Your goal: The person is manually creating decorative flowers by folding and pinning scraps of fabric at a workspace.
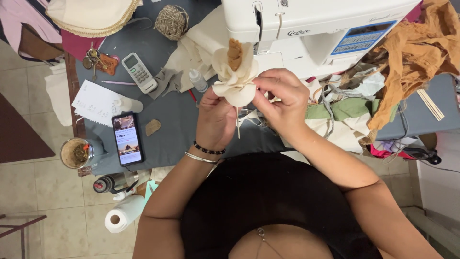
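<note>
Cloth flower (235, 79) on thin stick (238, 125): light, soft, easily crushed. Left hand (215, 117) grips beneath the bloom; right hand (282, 98) pinches a petal edge. Best held by the stick.

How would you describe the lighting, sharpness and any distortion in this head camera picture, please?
Head view: soft, even light, faint shadows; mild glare on the white sewing machine; left hand, right hand and cream fabric flower reasonably sharp; wide-angle bending towards the edges.
</note>
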